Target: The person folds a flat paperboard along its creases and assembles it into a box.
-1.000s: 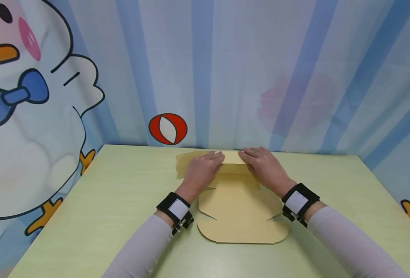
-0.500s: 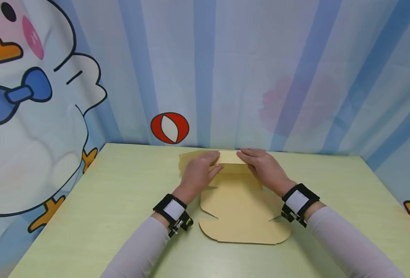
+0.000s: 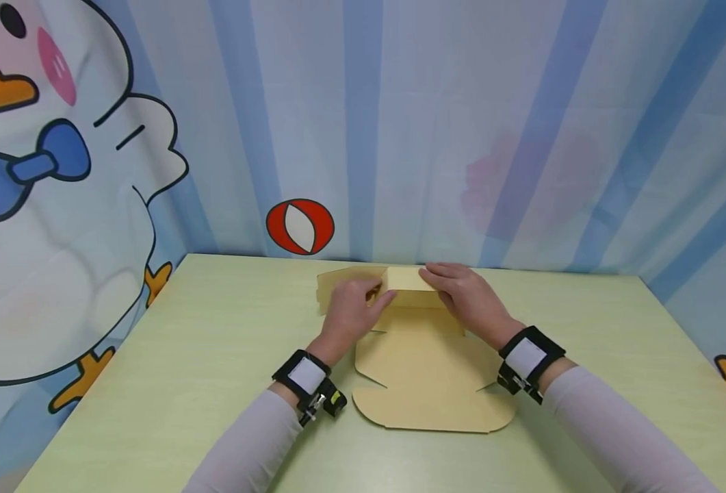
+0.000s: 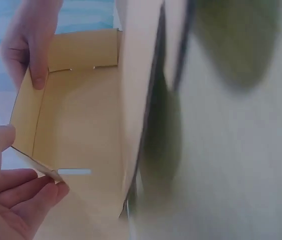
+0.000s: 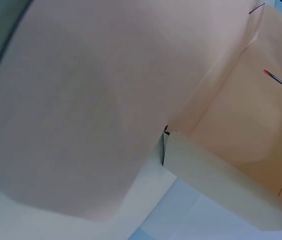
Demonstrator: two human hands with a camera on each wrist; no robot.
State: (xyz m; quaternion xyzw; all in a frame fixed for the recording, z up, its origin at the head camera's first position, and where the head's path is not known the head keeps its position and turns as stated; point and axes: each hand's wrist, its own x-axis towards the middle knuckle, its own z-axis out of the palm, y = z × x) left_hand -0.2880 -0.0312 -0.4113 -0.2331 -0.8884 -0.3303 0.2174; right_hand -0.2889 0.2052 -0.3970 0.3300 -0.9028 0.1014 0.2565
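Note:
A tan cardboard box blank (image 3: 430,370), partly folded, lies on the table with its wide notched panel towards me. Its far end has upright walls. My left hand (image 3: 350,311) is at the far left corner, its fingers and thumb pinching a narrow corner flap (image 4: 43,167), as the left wrist view shows. At the far right corner my right hand (image 3: 470,298) grips the folded far panel (image 3: 408,279), thumb and fingers on either side of its edge. Another side flap (image 5: 221,180) sticks out in the right wrist view, where the hands are mostly cut off.
The pale green table (image 3: 215,383) extends to both sides and in front of the cardboard. Right behind its far edge hangs a striped blue curtain (image 3: 313,103) printed with cartoon ducks and a ball. Black straps with small cameras (image 3: 319,404) sit on both wrists.
My left hand has shifted from lying flat over the far panel to curling its fingers at the left corner flap. The right hand has stayed almost in place.

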